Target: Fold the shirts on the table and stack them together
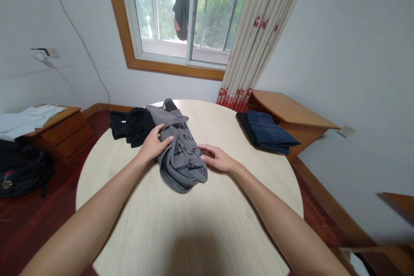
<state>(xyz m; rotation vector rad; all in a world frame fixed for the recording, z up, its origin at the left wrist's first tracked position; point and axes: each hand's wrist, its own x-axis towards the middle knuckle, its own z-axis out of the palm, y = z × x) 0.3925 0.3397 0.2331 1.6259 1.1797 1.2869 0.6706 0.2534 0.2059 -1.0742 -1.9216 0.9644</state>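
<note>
A crumpled grey T-shirt (181, 151) with black lettering lies in the middle of a round pale wooden table (194, 224). My left hand (154, 143) rests on the shirt's left side, fingers stretched over the cloth. At the shirt's right edge my right hand (216, 158) touches the fabric, fingers curled lightly against it. A black garment (131, 124) lies bunched just behind and left of the grey one. A folded dark blue garment (267, 131) sits at the table's far right edge.
A wooden cabinet (61, 131) with white cloth on it stands at left, a black bag (22, 170) on the red floor beside it. Another wooden stand (291, 112) is at right. Window and curtain (258, 34) lie behind the table.
</note>
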